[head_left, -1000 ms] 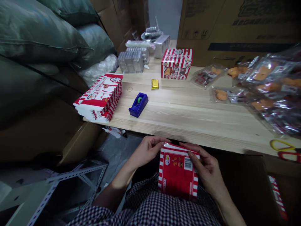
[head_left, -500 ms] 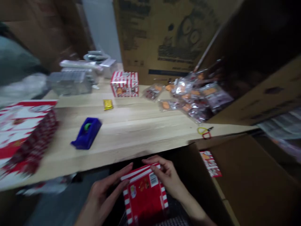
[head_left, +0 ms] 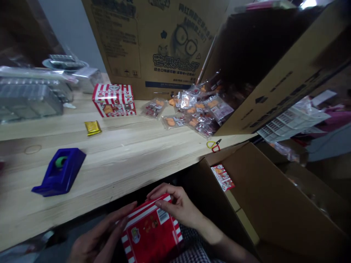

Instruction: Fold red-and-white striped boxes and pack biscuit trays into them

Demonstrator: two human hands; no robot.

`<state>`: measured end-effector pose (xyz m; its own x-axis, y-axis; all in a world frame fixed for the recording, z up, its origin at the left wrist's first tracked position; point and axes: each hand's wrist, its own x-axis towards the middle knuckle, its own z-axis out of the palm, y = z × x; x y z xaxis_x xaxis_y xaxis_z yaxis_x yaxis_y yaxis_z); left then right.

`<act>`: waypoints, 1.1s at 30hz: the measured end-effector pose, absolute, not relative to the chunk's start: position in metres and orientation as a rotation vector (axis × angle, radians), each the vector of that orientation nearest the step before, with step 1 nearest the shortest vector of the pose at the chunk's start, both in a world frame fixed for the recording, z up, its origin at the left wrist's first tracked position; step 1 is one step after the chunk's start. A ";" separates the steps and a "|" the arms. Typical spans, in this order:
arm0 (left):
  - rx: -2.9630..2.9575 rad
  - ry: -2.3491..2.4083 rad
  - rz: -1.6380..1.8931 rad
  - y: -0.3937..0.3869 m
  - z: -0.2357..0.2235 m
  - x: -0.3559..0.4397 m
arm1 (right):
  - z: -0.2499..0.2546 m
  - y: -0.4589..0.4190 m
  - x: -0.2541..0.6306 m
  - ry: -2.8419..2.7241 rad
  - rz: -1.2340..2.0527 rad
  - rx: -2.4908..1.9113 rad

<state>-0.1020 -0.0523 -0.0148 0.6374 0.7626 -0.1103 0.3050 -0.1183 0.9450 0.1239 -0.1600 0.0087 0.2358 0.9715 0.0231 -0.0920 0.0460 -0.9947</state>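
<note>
Both my hands hold a red-and-white striped carton [head_left: 149,235] in my lap, below the wooden table's [head_left: 131,160] front edge. My left hand [head_left: 101,235] steadies its left side, fingers stretched along the flap. My right hand [head_left: 175,204] curls over the top right corner, fingers pressed on the flap beside the barcode. On the table stand a blue tape dispenser [head_left: 60,171] at the left, a finished striped carton [head_left: 113,99] at the back and a gold sachet [head_left: 92,127].
Several clear snack packets [head_left: 196,111] spill from a tilted cardboard box [head_left: 274,73] at the right. Small scissors [head_left: 214,145] lie near the table's right corner. An open brown carton [head_left: 268,204] stands at my right with one packet [head_left: 222,177] inside. Clear plastic trays [head_left: 30,96] sit at the back left.
My head has swung to the right, so the stack of flat cartons left the view and the open carton at my right came in. Both hands keep working the carton's top flap.
</note>
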 end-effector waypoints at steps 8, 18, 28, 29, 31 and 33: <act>1.768 0.837 0.598 -0.069 0.002 -0.081 | -0.005 -0.164 0.132 -1.109 1.012 -1.366; 1.254 0.774 0.635 -0.076 -0.005 -0.079 | -0.021 -0.155 0.136 -1.057 1.117 -1.364; 1.402 0.926 0.714 -0.085 -0.004 -0.080 | -0.021 -0.156 0.137 -1.110 1.130 -1.371; 1.434 0.915 0.713 -0.082 -0.003 -0.081 | -0.019 -0.155 0.137 -1.147 1.124 -1.373; 1.531 0.880 0.711 -0.077 0.000 -0.083 | -0.016 -0.153 0.136 -1.188 1.112 -1.381; 1.678 0.833 0.711 -0.073 0.001 -0.087 | -0.017 -0.153 0.136 -1.179 1.102 -1.394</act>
